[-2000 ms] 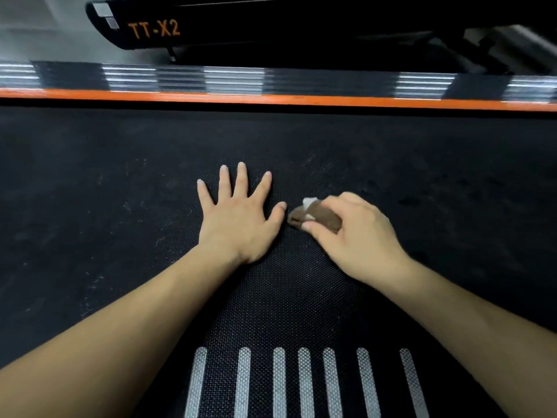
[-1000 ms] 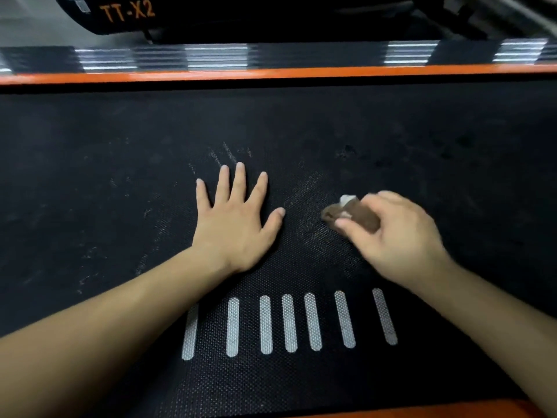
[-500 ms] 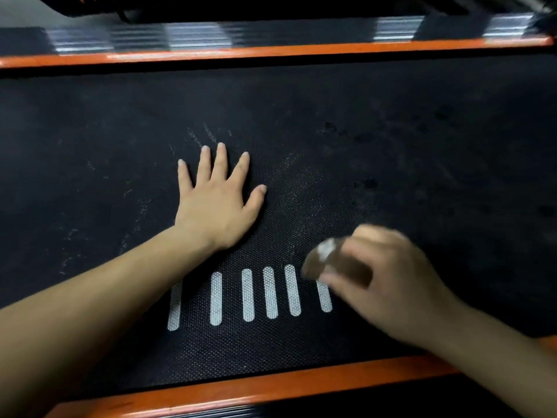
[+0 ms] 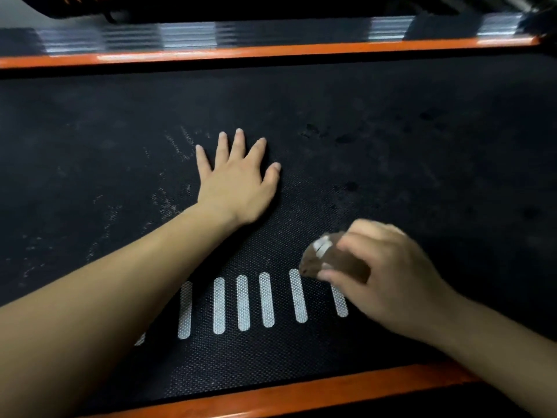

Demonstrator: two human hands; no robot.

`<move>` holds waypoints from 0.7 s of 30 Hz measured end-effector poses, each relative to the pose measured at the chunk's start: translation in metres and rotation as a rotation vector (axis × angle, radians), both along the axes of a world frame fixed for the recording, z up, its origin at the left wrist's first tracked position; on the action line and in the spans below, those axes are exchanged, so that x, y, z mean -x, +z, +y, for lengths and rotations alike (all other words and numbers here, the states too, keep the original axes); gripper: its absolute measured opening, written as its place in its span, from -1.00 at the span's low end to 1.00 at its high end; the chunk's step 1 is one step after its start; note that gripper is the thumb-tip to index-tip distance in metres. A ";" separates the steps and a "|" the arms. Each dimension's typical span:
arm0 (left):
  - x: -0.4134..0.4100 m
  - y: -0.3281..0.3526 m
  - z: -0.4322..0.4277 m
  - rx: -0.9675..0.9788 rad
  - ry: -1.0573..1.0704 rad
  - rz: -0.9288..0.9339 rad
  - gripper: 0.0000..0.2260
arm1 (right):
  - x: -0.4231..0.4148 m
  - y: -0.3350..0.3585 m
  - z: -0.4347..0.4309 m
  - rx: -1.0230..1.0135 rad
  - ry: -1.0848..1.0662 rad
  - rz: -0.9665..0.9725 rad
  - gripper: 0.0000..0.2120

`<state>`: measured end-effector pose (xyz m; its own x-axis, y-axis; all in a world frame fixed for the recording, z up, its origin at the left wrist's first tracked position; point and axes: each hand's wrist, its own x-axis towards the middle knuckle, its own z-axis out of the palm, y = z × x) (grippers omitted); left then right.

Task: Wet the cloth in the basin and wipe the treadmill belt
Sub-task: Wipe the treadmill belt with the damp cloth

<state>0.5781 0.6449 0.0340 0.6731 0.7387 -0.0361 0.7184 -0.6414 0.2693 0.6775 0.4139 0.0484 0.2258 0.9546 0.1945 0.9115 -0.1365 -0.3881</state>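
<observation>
The black textured treadmill belt point(image 4: 391, 152) fills most of the view, with a row of white stripes point(image 4: 241, 301) near its front edge. My left hand point(image 4: 238, 179) lies flat on the belt, fingers spread. To its right and nearer to me, my right hand point(image 4: 388, 276) grips a small bunched brown cloth point(image 4: 328, 259) with a white patch and holds it down on the belt by the rightmost stripes. The right hand and cloth are motion-blurred. No basin is in view.
Orange side rails run along the far edge point(image 4: 271, 52) and near edge point(image 4: 301, 390) of the belt. Beyond the far rail lies a black and silver footboard point(image 4: 187, 34) with dark treadmill housing above it. Dusty pale streaks point(image 4: 177, 146) and dark damp spots point(image 4: 343, 137) mark the belt.
My right hand has drawn the cloth back toward me and rightward, from beside the left thumb down to the white stripes. The left hand stays flat. The view has tilted, showing the near orange rail.
</observation>
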 end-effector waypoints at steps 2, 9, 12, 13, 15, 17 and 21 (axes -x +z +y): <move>-0.009 -0.001 0.002 0.002 0.026 0.009 -0.46 | -0.010 -0.001 0.005 -0.004 0.049 -0.005 -0.69; -0.009 -0.007 -0.001 -0.020 0.043 0.011 -0.48 | -0.068 -0.005 0.079 -0.071 -0.420 0.001 -0.76; -0.009 -0.008 -0.002 -0.054 0.049 0.026 -0.48 | -0.022 -0.006 0.067 -0.067 -0.154 0.011 -0.75; -0.009 -0.008 -0.002 -0.059 0.048 0.032 -0.48 | -0.026 -0.004 0.067 -0.052 -0.132 0.003 -0.72; -0.009 -0.007 -0.003 -0.053 0.046 0.041 -0.48 | -0.058 -0.005 0.084 -0.051 -0.225 -0.084 -0.68; -0.009 -0.007 -0.003 -0.041 0.042 0.050 -0.48 | -0.101 -0.004 0.107 -0.037 -0.428 -0.060 -0.65; -0.011 -0.009 -0.002 -0.046 0.039 0.066 -0.46 | -0.086 -0.011 0.121 -0.059 -0.450 -0.008 -0.67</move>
<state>0.5886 0.6430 0.0246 0.6412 0.7661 -0.0448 0.7582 -0.6234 0.1911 0.7633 0.5353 0.0374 0.6144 0.7488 0.2485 0.7690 -0.4981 -0.4005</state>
